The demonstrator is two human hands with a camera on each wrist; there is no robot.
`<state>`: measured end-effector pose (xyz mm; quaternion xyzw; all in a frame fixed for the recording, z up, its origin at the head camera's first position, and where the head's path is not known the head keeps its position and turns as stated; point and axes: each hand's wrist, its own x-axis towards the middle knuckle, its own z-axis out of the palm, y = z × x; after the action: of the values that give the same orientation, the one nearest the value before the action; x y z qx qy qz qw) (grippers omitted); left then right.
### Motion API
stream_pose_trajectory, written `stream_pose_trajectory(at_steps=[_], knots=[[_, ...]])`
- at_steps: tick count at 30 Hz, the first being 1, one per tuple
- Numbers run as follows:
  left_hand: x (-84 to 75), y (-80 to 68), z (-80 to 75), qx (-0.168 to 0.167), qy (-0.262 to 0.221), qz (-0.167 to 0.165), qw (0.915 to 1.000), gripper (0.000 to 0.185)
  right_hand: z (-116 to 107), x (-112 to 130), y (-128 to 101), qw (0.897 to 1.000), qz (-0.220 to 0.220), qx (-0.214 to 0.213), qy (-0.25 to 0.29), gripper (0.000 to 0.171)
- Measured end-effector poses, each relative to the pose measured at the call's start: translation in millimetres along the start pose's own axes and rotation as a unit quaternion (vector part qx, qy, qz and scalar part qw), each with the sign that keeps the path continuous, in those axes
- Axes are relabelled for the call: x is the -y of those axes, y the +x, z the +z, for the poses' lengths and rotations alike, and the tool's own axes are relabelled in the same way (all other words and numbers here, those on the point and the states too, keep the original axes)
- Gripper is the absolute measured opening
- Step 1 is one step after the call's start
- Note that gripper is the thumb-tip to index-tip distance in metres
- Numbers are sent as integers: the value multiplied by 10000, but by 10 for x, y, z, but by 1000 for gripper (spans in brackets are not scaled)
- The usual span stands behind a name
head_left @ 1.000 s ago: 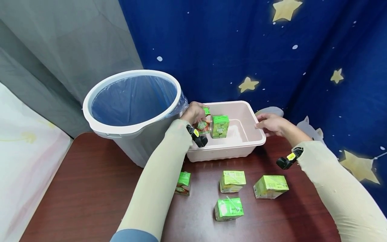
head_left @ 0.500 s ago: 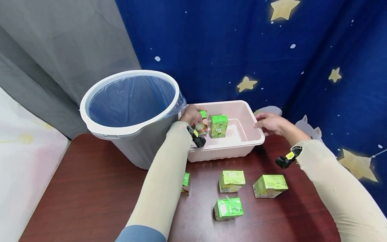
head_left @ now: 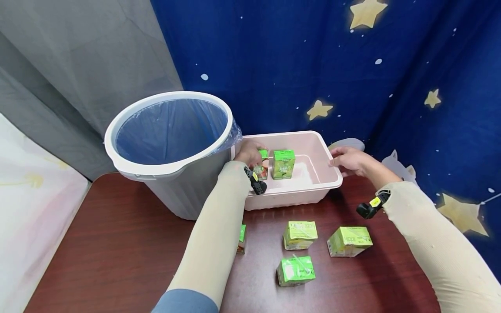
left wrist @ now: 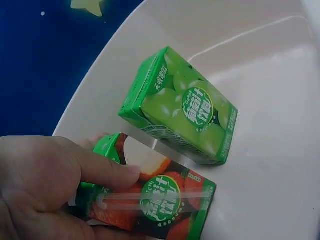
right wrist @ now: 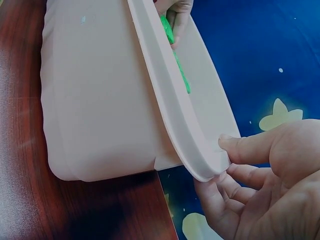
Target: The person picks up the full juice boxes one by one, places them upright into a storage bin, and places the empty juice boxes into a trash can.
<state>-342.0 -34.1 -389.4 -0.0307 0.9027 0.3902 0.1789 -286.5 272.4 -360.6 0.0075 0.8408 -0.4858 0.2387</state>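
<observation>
Inside the pale pink plastic basin [head_left: 285,198], my left hand [head_left: 249,153] grips a lychee juice box [left wrist: 165,200] with green ends and red fruit printed on it. Thumb on its front, fingers behind, it holds the box near the basin's left end. Right beside it stands a green grape juice box [head_left: 283,165], upright on the basin floor. My right hand [head_left: 348,160] pinches the basin's right rim, thumb inside and fingers curled under the outer edge, as the right wrist view [right wrist: 255,185] hand shows.
A large grey bin [head_left: 176,191] with a clear liner stands left of the basin. In front on the dark red table [head_left: 117,243] lie two yellow-green juice boxes [head_left: 300,235], a green one [head_left: 296,271], and another [head_left: 241,239] partly behind the left forearm. A blue star-patterned curtain [head_left: 274,65] hangs behind.
My left hand has lowered slightly with the lychee juice box, toward the basin floor. The left forearm now covers more of the box on the table. The right hand keeps its place on the rim.
</observation>
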Motion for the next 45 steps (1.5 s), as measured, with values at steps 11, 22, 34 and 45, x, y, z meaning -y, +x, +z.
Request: stream_pose_trajectory(at_steps=[11,22,34,45], knots=[[-46,-84,-52,382,819,323,9954,57,-5,7,6,10000,14,-40,-83,52],[-265,-311,-173,566,887,742,9917,57,-16,0,-10,10000,-26,-66,-55,50],[-341,-654,-151,-27,1663,2246,9601,49,-30,-16,-5,10000,-22,-36,27,50],[-229,-1275,-216,61,1851,3152,9308,45,-10,-23,12,10000,18,29,44,52]])
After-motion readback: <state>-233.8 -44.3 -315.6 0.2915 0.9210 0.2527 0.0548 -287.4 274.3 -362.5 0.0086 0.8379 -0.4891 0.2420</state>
